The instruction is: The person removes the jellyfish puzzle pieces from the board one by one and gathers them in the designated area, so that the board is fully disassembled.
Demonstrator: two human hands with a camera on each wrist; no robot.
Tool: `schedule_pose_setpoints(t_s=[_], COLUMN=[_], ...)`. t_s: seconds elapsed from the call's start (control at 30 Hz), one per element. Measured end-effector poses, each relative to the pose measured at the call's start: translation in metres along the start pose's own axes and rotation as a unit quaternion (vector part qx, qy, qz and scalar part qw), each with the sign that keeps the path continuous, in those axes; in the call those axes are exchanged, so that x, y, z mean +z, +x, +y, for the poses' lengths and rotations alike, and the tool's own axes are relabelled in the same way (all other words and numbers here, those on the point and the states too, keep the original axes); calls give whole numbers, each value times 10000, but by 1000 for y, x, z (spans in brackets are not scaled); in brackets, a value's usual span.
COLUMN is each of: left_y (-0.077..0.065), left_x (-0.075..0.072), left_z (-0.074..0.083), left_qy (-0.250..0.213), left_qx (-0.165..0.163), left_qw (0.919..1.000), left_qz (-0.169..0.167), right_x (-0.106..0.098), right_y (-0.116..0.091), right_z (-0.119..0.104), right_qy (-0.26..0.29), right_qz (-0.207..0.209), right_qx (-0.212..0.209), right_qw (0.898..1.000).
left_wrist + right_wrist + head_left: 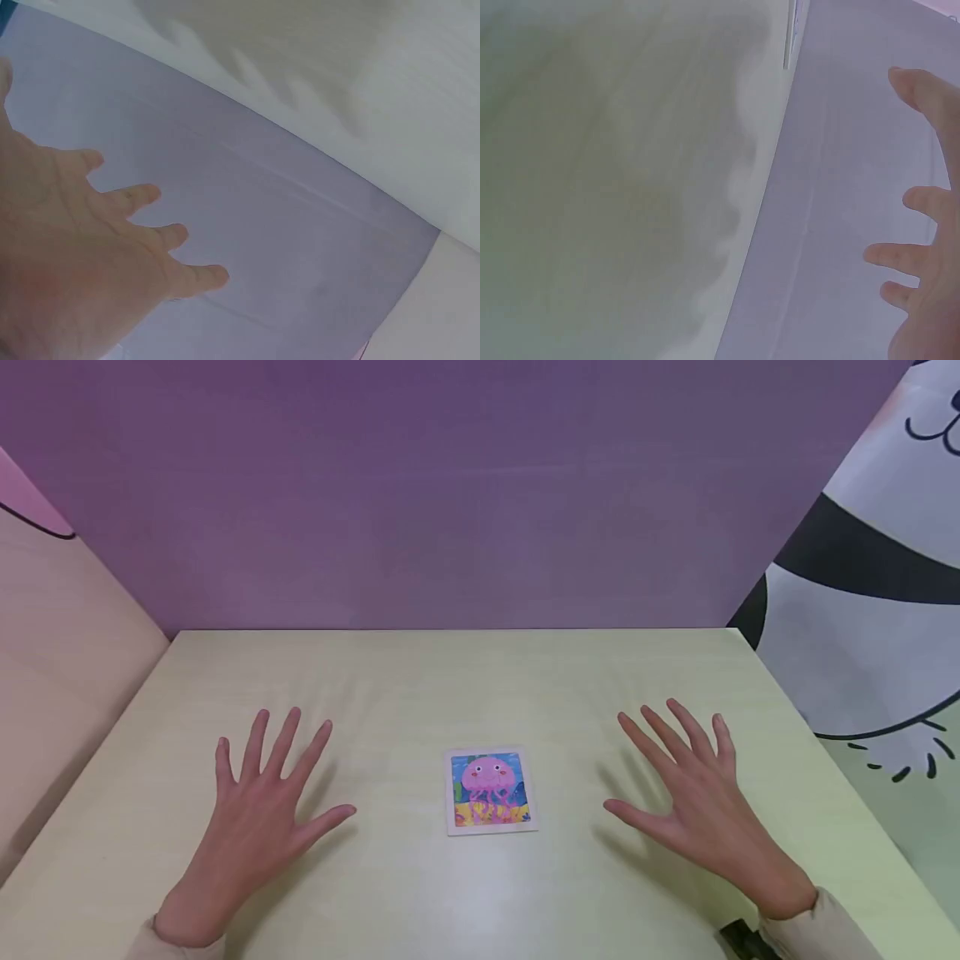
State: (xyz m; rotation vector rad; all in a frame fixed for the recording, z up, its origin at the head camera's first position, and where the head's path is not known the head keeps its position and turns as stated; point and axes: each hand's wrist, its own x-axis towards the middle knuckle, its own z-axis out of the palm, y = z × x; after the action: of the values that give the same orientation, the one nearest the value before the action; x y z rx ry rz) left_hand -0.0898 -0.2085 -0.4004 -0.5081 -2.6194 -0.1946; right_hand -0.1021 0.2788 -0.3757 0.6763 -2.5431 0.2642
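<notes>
A small square picture with a white border [491,791] lies flat near the middle of the table, showing a pink jellyfish over a blue and yellow sea scene. To its left, my left hand [258,818] is held over the table, palm down, fingers spread and nothing in it. On the other side my right hand [701,806] hovers the same way, its fingers also spread and holding nothing. Both hands are apart from the picture and cast shadows on the tabletop. In the left wrist view the left palm [67,247] and straight fingers show against the purple wall.
The pale tabletop [390,693] runs back to a purple wall [450,502]. A pinkish panel [60,668] borders the left side. At the right stands a panel with a black-and-white cartoon animal [862,635]. A dark strap piece [746,939] sits by the right sleeve.
</notes>
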Motion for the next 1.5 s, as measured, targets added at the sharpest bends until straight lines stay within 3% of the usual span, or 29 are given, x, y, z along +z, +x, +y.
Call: schedule_pose_setpoints(t_s=[0.2, 0.4, 0.53, 0.63, 0.8, 1.07, 1.27, 1.5], left_y=[3, 9, 14, 18, 25, 38, 49, 53], left_x=[2, 0, -1, 1, 8, 16, 22, 27], left_z=[9, 24, 35, 43, 56, 78, 91, 99], left_qy=[-115, -387, -746, -949, -1010, -1283, -1643, -1460], left_qx=[78, 287, 564, 781, 1068, 1308, 1427, 1424], left_qw=[9997, 9966, 9912, 9868, 9804, 9665, 9535, 9425], left_qz=[-182, -669, -935, -1057, -1312, -1796, -2086, -2647], right_x=[5, 10, 13, 15, 22, 44, 54, 54], right_y=[7, 18, 27, 33, 45, 65, 73, 73], right_z=[-1, -11, -20, -27, -40, -48, -52, -58], right_qy=[92, 372, 701, 1108, 1765, 2351, 2283, 2139], right_qz=[-55, -132, -395, -828, -1537, -2153, -2542, -2684], right_qx=[-155, -245, -236, -50, 309, 231, 381, 529], right_qw=[9998, 9989, 9965, 9904, 9717, 9476, 9391, 9378])
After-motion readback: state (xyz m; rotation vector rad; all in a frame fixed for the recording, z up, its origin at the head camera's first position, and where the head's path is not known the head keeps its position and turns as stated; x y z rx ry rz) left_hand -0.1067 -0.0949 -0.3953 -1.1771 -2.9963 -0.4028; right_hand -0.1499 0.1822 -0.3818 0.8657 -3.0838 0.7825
